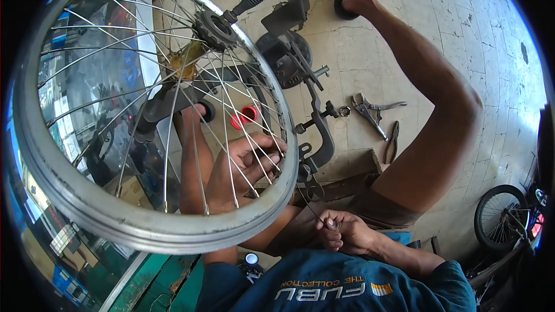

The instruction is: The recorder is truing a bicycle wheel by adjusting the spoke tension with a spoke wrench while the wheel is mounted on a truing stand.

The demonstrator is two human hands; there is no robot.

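A bicycle wheel (151,233) with a silver rim and thin metal spokes is mounted in a dark truing stand (317,124), tilted toward me on the left. My left hand (243,164) reaches in behind several spokes. Its thumb and fingers are pinched together at the inner side of the rim, on the right; what lies between them is too small to make out. Low in the middle, my right hand (344,231) is closed round a thin dark rod (310,206), which slants up toward the outer side of the rim. A toothed sprocket (215,30) sits at the yellowish hub (185,63).
Locking pliers (370,112) and a pair of pliers (392,143) lie on the tiled floor right of the stand. A red ring-shaped object (248,114) shows behind the spokes. At left is a glass display case (124,156); another bicycle wheel (501,218) stands far right.
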